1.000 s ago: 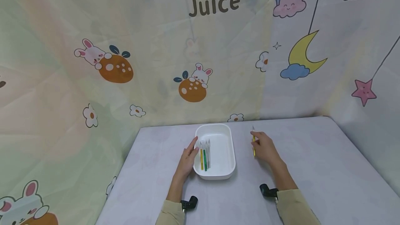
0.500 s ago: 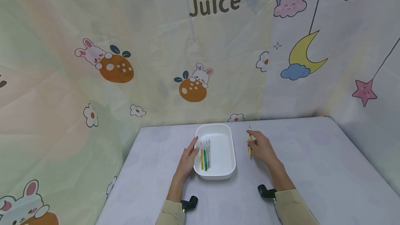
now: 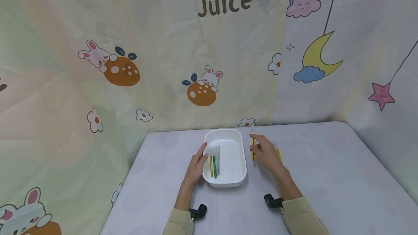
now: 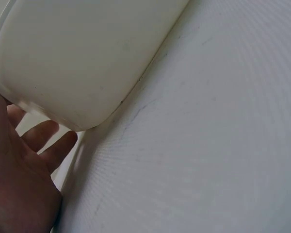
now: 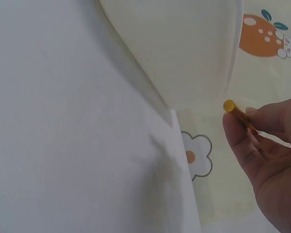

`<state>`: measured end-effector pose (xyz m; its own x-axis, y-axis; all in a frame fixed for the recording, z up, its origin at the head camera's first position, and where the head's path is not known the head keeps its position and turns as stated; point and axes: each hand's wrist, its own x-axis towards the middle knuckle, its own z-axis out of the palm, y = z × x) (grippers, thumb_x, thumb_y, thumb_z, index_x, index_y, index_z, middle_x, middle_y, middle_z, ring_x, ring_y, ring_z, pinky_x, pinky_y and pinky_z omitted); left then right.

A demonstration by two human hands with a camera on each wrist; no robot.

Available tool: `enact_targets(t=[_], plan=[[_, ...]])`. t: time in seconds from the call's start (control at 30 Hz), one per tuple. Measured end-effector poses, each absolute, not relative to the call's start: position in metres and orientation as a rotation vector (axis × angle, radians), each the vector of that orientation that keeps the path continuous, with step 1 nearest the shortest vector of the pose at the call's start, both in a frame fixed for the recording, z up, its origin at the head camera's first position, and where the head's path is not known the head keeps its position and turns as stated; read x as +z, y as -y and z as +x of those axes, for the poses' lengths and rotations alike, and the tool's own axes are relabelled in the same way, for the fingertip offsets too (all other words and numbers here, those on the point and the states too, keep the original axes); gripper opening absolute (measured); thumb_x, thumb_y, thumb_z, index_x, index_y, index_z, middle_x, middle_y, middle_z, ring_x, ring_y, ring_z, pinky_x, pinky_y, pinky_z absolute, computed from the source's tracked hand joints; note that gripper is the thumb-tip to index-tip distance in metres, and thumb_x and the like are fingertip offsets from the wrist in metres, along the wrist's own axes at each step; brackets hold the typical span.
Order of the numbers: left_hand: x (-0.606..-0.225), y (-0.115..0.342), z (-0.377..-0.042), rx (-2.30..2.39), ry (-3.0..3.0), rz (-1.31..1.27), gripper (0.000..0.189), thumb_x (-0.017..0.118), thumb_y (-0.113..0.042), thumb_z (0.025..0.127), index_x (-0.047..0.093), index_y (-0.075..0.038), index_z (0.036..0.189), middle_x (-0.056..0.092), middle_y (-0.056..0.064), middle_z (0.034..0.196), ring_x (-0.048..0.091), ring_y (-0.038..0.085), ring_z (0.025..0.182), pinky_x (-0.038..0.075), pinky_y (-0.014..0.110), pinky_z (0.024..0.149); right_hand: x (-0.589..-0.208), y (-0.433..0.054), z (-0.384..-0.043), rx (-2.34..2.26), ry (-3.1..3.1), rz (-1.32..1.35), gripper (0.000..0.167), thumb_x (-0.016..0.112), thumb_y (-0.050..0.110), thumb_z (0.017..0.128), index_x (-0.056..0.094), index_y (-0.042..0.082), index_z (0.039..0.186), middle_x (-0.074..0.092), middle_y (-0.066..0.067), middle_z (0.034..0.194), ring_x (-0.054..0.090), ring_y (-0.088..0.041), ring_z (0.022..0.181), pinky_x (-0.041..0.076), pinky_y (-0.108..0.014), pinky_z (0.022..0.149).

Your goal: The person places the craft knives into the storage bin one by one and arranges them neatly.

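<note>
My right hand [image 3: 264, 151] pinches a slim yellow pen [image 3: 253, 149] between thumb and fingers, just right of a white tray [image 3: 228, 184]. The pen stands nearly in line with the tray's side, its pale pointed end away from me. In the right wrist view its round gold end [image 5: 229, 105] faces the camera. My left hand [image 3: 195, 168] rests on the tray's left rim with fingers extended; the left wrist view shows fingertips [image 4: 68, 141] at the outer wall. Inside the tray's left half lie several slim pens [image 3: 214, 162], yellow, green and silvery, side by side.
Another yellow pen [image 3: 279, 155] lies on the table behind my right hand, partly hidden by it. The white-covered table [image 3: 326, 169] extends to both sides of the tray. A printed cloth backdrop [image 3: 163, 82] rises at its far edge.
My right hand has moved left toward the tray with the yellow pen in it. A second yellow pen has come into sight behind it. The left hand and tray have stayed put.
</note>
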<state>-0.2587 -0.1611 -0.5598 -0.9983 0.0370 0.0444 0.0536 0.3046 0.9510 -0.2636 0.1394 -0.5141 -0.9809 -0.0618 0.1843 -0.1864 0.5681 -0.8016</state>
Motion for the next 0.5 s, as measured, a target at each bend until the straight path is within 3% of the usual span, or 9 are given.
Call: enact_targets(t=[0.5], plan=[[-0.559, 0.160, -0.259, -1.885, 2.499, -0.074, 0.047, 0.048, -0.032, 0.110, 0.045, -0.037, 0.157, 0.038, -0.011, 0.166, 0.025, 0.016, 0.160, -0.013, 0.053, 0.131, -0.509, -0.119, -0.262, 1.410, 2.643, 0.202, 0.053, 0.066, 0.008, 0.102, 0.051, 0.012, 0.152, 0.054, -0.014, 0.150, 0.067, -0.018, 0.090, 0.059, -0.022, 0.065]])
